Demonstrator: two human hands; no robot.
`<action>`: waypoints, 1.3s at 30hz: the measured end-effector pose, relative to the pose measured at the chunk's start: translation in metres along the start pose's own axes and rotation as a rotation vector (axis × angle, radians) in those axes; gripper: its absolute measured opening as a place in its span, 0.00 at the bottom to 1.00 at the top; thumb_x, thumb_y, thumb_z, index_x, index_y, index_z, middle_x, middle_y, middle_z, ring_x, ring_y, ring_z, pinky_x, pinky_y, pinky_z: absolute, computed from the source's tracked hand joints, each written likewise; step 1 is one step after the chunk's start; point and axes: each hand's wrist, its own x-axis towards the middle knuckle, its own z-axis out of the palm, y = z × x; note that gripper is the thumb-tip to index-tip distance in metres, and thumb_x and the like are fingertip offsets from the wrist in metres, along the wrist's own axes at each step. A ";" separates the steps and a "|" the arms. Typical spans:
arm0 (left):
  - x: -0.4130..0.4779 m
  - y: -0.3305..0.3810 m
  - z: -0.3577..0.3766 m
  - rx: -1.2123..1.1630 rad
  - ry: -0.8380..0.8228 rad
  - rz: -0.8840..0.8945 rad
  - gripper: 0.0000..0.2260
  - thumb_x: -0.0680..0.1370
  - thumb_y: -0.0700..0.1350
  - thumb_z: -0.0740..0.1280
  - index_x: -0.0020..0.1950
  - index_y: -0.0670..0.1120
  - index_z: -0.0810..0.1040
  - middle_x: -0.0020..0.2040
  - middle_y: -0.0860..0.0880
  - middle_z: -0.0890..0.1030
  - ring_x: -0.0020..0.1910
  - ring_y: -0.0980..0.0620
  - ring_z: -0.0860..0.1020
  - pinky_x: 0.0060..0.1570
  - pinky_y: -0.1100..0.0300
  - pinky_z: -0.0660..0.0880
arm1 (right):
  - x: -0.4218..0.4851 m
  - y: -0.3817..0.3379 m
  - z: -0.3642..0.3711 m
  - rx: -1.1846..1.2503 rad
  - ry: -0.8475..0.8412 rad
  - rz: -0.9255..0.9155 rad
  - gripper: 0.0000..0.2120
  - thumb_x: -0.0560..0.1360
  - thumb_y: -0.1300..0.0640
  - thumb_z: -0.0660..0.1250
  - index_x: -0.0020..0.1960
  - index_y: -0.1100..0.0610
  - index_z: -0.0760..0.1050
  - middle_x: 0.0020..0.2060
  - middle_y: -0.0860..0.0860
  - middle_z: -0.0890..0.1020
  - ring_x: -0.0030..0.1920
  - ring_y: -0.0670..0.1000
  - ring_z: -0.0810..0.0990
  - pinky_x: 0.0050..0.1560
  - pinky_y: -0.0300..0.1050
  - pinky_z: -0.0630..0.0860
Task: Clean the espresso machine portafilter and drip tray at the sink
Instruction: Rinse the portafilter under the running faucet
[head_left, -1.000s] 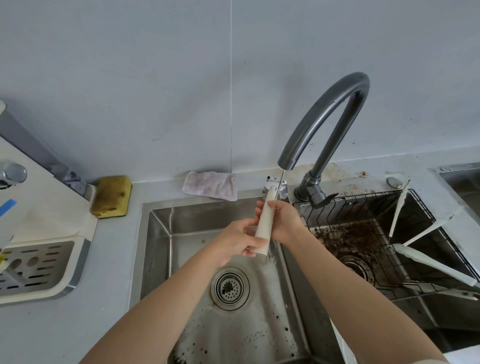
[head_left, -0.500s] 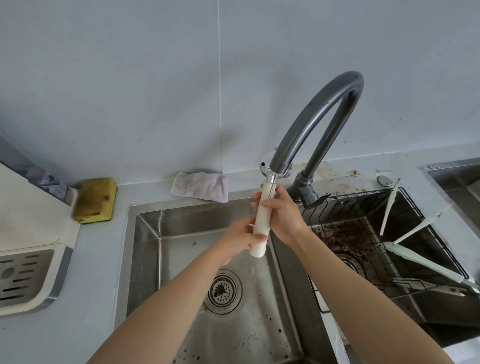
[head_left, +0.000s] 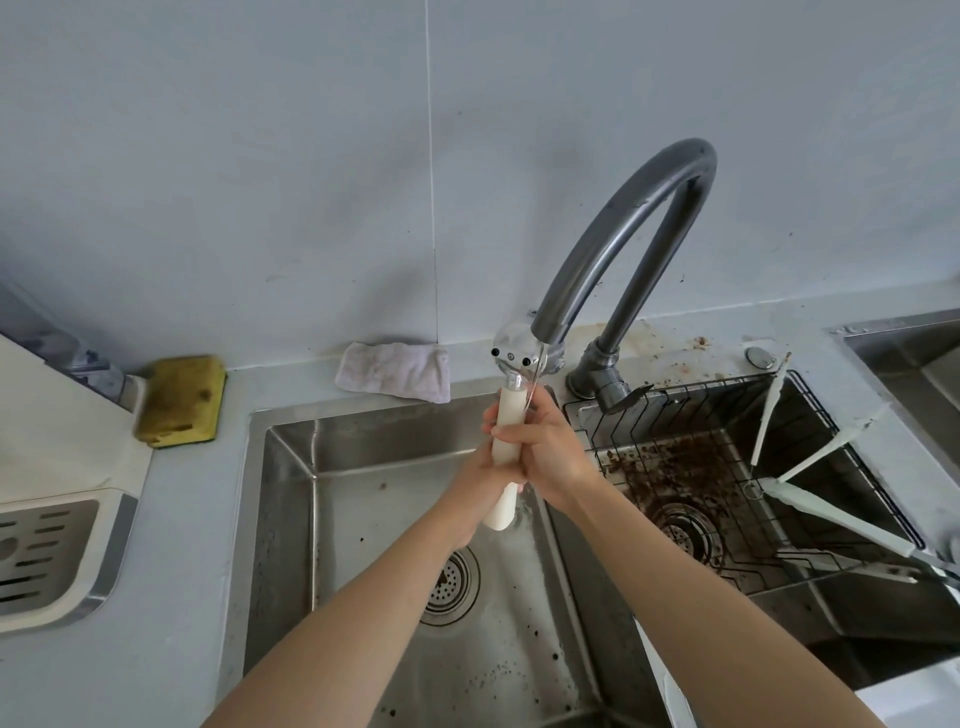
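I hold the portafilter (head_left: 506, 447) upright over the left sink basin (head_left: 363, 499), cream handle down, chrome head up under the faucet spout (head_left: 613, 244). A thin stream of water runs from the spout past the head onto the handle. My right hand (head_left: 548, 452) wraps the handle's upper part. My left hand (head_left: 483, 486) grips it lower, behind and left. The handle's end sticks out below both hands. The drip tray (head_left: 57, 566), white with a slotted metal grate, sits on the counter at the far left.
A yellow sponge (head_left: 182, 400) and a folded white cloth (head_left: 395, 371) lie on the counter behind the sink. The right basin holds a wire rack (head_left: 727, 467) with coffee grounds and white utensils (head_left: 831, 514). Coffee specks dot the left basin around its drain (head_left: 449, 582).
Both hands have lifted the portafilter higher, so its chrome head now sits right at the spout mouth. The view has shifted slightly, and the left hand has slid lower on the handle.
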 end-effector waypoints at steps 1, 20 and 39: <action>-0.004 -0.003 -0.001 0.004 0.007 -0.004 0.20 0.59 0.40 0.62 0.51 0.48 0.74 0.38 0.48 0.77 0.38 0.52 0.74 0.39 0.60 0.69 | -0.002 0.003 0.001 -0.001 0.000 0.007 0.20 0.68 0.79 0.59 0.47 0.56 0.70 0.35 0.52 0.78 0.36 0.48 0.78 0.39 0.42 0.74; -0.054 -0.051 -0.009 0.046 0.109 -0.155 0.12 0.71 0.32 0.62 0.53 0.40 0.70 0.32 0.45 0.74 0.26 0.51 0.71 0.29 0.61 0.69 | -0.047 0.050 0.014 -0.182 0.177 0.156 0.18 0.68 0.70 0.71 0.50 0.55 0.71 0.39 0.51 0.80 0.38 0.49 0.80 0.37 0.41 0.76; -0.071 -0.043 -0.031 -0.317 -0.154 -0.162 0.10 0.80 0.40 0.56 0.59 0.44 0.72 0.42 0.46 0.77 0.36 0.50 0.76 0.39 0.57 0.74 | -0.039 0.047 0.022 -0.639 0.378 0.064 0.16 0.71 0.56 0.70 0.56 0.58 0.72 0.36 0.44 0.74 0.36 0.40 0.73 0.32 0.32 0.67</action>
